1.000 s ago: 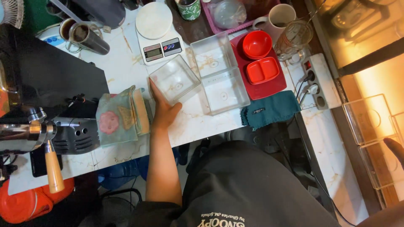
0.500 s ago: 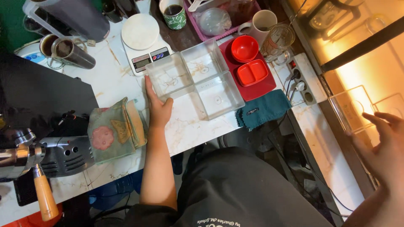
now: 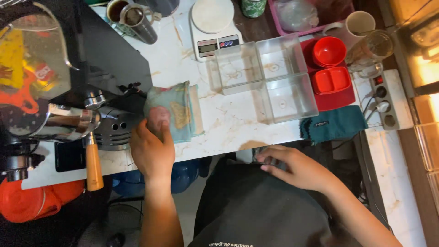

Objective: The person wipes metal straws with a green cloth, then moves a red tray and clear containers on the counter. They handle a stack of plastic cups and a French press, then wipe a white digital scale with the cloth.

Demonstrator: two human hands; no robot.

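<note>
My left hand (image 3: 152,147) rests on the near end of a folded teal cloth (image 3: 173,112) with a pink and yellow print, lying on the marble counter (image 3: 228,119). The fingers press on the cloth's near edge. My right hand (image 3: 297,167) lies flat against my dark shirt at the counter's front edge, fingers spread, holding nothing. Three clear plastic trays (image 3: 265,75) sit grouped on the counter beyond the cloth, apart from both hands.
An espresso machine (image 3: 50,114) with a wooden-handled portafilter (image 3: 93,164) stands at the left. A white kitchen scale (image 3: 215,27), metal pitcher (image 3: 137,20), red bowl (image 3: 329,51) and red dish on a red tray, dark green towel (image 3: 334,124) and power strip (image 3: 384,98) fill the back and right.
My left hand left the clear tray and moved left and nearer onto the folded cloth. My right hand came in from the far right and settled on my shirt.
</note>
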